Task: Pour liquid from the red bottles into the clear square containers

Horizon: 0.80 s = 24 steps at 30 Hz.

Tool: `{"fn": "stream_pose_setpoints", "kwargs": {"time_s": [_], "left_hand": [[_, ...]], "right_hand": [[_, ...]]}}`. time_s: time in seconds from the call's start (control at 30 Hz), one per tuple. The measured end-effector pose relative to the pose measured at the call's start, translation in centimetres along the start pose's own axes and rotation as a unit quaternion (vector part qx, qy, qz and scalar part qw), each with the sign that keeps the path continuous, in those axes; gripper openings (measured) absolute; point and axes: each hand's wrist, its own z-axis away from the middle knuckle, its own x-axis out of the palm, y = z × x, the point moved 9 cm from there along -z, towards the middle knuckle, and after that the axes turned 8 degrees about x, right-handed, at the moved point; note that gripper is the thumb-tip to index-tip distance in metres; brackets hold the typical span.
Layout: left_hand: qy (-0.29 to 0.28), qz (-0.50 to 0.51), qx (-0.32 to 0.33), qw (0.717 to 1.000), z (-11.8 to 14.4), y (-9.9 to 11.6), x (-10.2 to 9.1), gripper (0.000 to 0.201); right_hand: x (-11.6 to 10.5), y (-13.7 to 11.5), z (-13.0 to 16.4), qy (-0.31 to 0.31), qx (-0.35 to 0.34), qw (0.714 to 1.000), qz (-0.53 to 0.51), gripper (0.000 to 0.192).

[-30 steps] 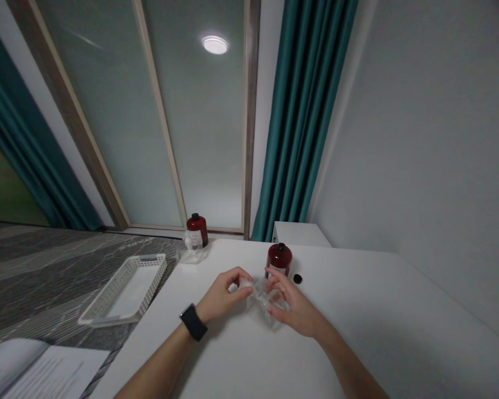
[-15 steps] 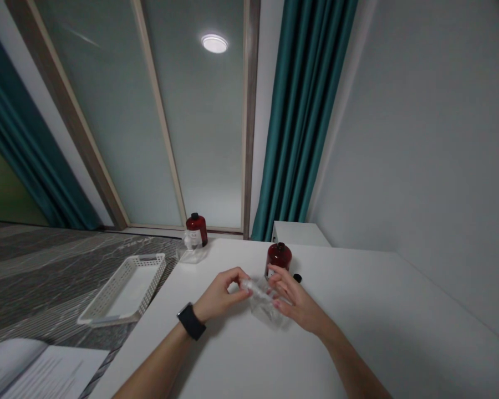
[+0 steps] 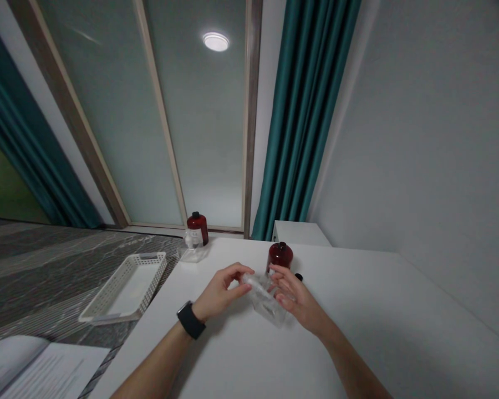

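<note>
Over the white table (image 3: 357,332), both my hands hold a small clear plastic bottle (image 3: 268,302), tilted. My left hand (image 3: 222,291), with a black watch on the wrist, pinches the bottle's top end with thumb and fingers. My right hand (image 3: 297,299) cradles its body from the right. Just behind my hands stands a dark red bottle (image 3: 280,256) without its cap. A small black cap (image 3: 299,277) lies on the table to its right.
A second dark red bottle with a black cap (image 3: 197,228) stands at the table's far left corner beside clear items (image 3: 190,252). A white slotted tray (image 3: 127,288) lies on the grey patterned surface at left. Papers (image 3: 45,371) sit at lower left. Teal curtains hang behind.
The clear bottle has turned and tilted between my hands, its lower end now pointing down right. My left fingers have opened a little around its top. Both hands stay in place.
</note>
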Motion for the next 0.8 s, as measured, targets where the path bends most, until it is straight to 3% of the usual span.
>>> {"fn": "stream_pose_setpoints", "kwargs": {"time_s": [0.13,0.33,0.67,0.8], "left_hand": [[0.066,0.013,-0.009,0.998,-0.1,-0.4,-1.4,0.036],[0.113,-0.017,-0.007,0.993,0.0,-0.2,-2.8,0.038],[0.131,-0.061,0.002,0.99,0.2,0.2,-3.7,0.037],[0.139,-0.085,0.008,0.986,0.2,0.6,-4.3,0.04]], "right_hand": [[0.0,-0.3,0.0,0.003,-0.009,1.0,0.029,0.064],[0.0,-0.6,0.0,0.013,-0.04,0.995,0.086,0.056],[0.8,0.3,-0.1,-0.005,-0.003,1.0,0.027,0.062],[0.8,0.6,0.0,-0.005,0.004,0.999,0.05,0.064]]}}
